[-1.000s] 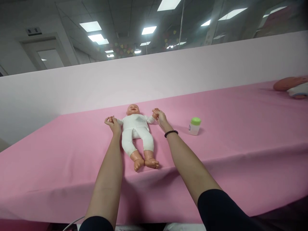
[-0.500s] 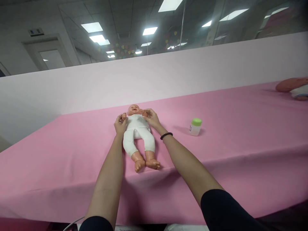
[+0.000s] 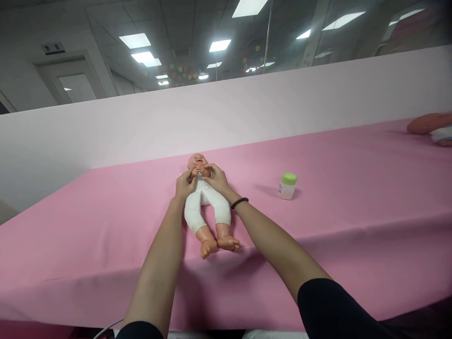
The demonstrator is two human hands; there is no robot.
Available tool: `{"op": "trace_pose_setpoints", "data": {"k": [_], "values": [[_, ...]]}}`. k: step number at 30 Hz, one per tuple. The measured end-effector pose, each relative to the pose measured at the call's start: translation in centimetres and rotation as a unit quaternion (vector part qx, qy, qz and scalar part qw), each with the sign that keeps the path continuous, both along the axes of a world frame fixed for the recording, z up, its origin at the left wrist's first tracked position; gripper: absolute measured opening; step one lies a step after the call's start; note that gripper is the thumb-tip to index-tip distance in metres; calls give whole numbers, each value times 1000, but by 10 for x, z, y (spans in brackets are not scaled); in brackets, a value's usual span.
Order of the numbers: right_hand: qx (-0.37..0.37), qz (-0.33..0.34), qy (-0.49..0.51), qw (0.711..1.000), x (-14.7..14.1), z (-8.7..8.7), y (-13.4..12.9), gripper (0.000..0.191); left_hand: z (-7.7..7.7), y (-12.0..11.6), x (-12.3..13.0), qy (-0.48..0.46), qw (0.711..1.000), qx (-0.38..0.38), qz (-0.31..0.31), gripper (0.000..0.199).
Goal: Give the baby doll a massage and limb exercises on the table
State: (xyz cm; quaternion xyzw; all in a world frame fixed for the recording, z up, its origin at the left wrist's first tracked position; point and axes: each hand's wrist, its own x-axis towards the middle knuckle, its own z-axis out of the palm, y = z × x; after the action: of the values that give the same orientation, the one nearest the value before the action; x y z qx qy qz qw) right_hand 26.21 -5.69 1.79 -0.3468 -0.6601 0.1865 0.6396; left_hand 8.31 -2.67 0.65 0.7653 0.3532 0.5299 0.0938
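Head view, told from the grip outward:

1. The left hand (image 3: 186, 183) is closed narrowly around one forearm of a baby doll (image 3: 202, 189), thumb inward.
2. The right hand (image 3: 218, 180) holds the doll's other forearm in a similarly narrow grip (the exact finger contact is too small to make out).
3. Between the two hands, the doll's own small hands are drawn together over its chest, just below the chin.
4. The doll lies on its back, its head just beyond the grip, its white-clothed legs and bare feet on the near side, toward the wearer.
5. Just behind the right hand, a dark beaded bracelet (image 3: 239, 203) circles the wrist.
6. To the right of the grip, well apart from it, a jar with a green lid (image 3: 287, 186) stands upright.
7. Pink cloth (image 3: 106, 226) spreads beneath and around the grip; beyond rises a white wall (image 3: 247, 113) with glass (image 3: 197, 28) above it.
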Motion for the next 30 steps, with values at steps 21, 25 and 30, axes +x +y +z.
{"op": "trace_pose_setpoints", "data": {"k": [21,25,30], "values": [[2,-52,-105,993,1,3,-6,45,-2,6,-2,13,997,28,70,49],[3,-26,-140,990,3,3,-4,49,-5,7,-3,8,997,13,72,52],[15,-39,-147,988,3,1,0,47,-7,11,-4,26,996,23,86,56]]}}
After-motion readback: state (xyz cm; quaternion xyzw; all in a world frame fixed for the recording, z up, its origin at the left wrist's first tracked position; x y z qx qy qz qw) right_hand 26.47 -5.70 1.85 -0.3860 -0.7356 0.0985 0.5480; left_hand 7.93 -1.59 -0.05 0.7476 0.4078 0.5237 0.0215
